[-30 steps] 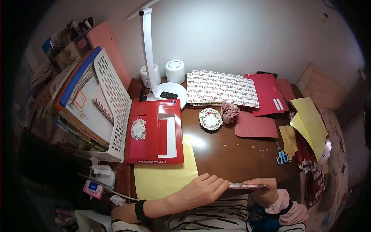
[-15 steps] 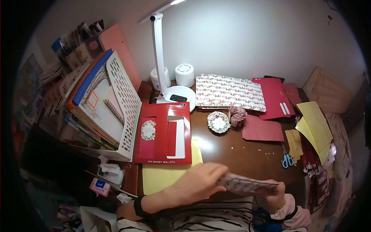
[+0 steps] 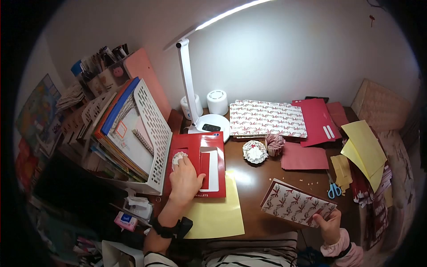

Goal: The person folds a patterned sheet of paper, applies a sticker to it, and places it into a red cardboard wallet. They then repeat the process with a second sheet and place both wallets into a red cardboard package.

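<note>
My left hand (image 3: 185, 179) rests on the red money-wallet pack (image 3: 210, 150), its fingertips touching a small round patterned sticker (image 3: 177, 158) on the pack's left panel. My right hand (image 3: 328, 224) grips the lower right corner of a patterned card (image 3: 296, 206), white with red motifs, held tilted above the desk's front edge. A yellow paper sheet (image 3: 221, 215) lies under the red pack and my left wrist.
On the brown desk (image 3: 258, 180) stand a white lamp (image 3: 194, 93), a large patterned sheet (image 3: 267, 118), red sheets (image 3: 304, 157), a round doily (image 3: 255, 151), blue scissors (image 3: 334, 189) and yellow papers (image 3: 364, 149). A white file rack (image 3: 153, 129) with books stands at the left.
My left hand let go of the patterned card and moved up left onto the red pack. My right hand lifted and tilted the card, now showing its face. The view tilted up.
</note>
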Available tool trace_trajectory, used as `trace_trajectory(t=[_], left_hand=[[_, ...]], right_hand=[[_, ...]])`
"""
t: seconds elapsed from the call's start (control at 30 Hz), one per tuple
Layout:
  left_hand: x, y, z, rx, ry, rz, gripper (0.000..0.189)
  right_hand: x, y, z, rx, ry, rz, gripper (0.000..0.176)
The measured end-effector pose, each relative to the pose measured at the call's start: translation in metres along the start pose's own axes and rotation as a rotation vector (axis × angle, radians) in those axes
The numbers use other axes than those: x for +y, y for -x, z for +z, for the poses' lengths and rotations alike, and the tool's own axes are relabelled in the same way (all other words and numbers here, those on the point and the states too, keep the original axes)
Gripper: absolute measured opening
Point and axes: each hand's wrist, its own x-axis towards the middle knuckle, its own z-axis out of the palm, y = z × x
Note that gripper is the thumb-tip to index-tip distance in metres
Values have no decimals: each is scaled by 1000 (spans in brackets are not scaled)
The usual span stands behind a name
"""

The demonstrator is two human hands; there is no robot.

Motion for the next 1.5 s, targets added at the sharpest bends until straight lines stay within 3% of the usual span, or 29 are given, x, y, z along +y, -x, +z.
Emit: trace_trajectory(t=[0.2,0.43,0.57,0.9,1.0,1.07,1.23,1.33,1.5], left_hand=[[3,0,-8,-27,86,3,52],[16,13,-24,44,110,127,56],[11,8,-10,-121,72,64,57],[12,11,-24,-202,127,115,41],[16,25,-36,-121,142,249,41],[25,35,-47,-124,185,326,41],[55,54,-55,-174,264,628,45],[70,60,-34,-108,235,791,41],[78,66,-8,-84,255,882,31]], right_hand=[[2,0,-9,27,35,-35,21],[-4,2,-23,134,55,-110,17],[-7,1,-27,120,39,-122,16],[0,1,-34,111,-13,-110,18],[-1,0,-42,109,-10,-107,16],[-6,-1,-44,93,-97,-81,25],[-2,-3,-53,130,-212,26,24],[8,-2,-69,19,-188,182,25],[23,1,-89,-61,-95,291,27]])
